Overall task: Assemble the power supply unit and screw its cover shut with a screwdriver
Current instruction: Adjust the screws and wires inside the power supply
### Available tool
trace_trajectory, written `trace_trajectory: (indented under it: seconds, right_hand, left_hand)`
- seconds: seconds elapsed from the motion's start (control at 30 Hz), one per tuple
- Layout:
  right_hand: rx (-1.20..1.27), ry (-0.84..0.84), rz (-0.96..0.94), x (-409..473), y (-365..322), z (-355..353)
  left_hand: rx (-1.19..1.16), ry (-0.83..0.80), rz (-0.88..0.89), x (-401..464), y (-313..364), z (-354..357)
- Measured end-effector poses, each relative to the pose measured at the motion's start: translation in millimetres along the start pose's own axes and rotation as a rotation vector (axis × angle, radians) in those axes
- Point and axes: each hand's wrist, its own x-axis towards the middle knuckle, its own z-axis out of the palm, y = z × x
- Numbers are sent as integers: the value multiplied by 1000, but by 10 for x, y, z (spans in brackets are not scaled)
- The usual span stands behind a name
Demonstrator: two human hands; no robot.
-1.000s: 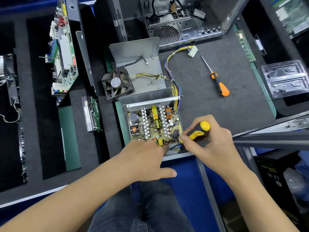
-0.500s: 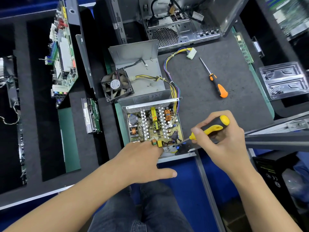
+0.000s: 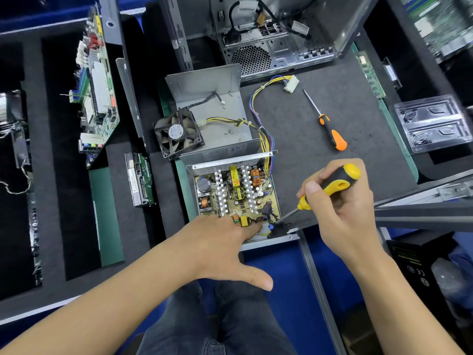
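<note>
Driving the yellow screwdriver into the near right corner of the open power supply.

My right hand [image 3: 340,201] grips the yellow-and-black screwdriver [image 3: 330,187], fingers curled round its handle, the tip down at the black socket part by the power supply unit [image 3: 230,198]'s near right corner. Compared with a second ago, the handle has swung out to the right and lies flatter, my hand farther from the board. My left hand [image 3: 220,249] stays pressed flat on the unit's near edge, fingers straight, thumb spread. The unit sits open on the grey mat [image 3: 320,155]; its cover [image 3: 215,108] with the fan [image 3: 178,133] lies just behind, unmoved, as does the orange screwdriver [image 3: 330,130].
</note>
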Motion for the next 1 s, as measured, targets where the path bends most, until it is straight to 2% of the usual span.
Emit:
trace_trajectory:
  seconds: [0.2,0.43,0.73,0.87,1.0]
  right_hand:
    - [-51,-31,18,-60,11,-9]
    - [-62,-57,17,-77,-12,-3]
    - [-20,-65,-4,-50,-38,-10]
    - [-1,-160,-6,-73,-45,49]
    - [-100,-264,9,-118,17,111]
  left_hand:
    - [57,-29,11,5,-4,-10]
    - [148,11,30,-36,-17,-27]
    - [87,-30,30,-91,-146,13]
    - [27,-13,46,-141,-235,58]
    - [-30,-28,45,-156,-250,82]
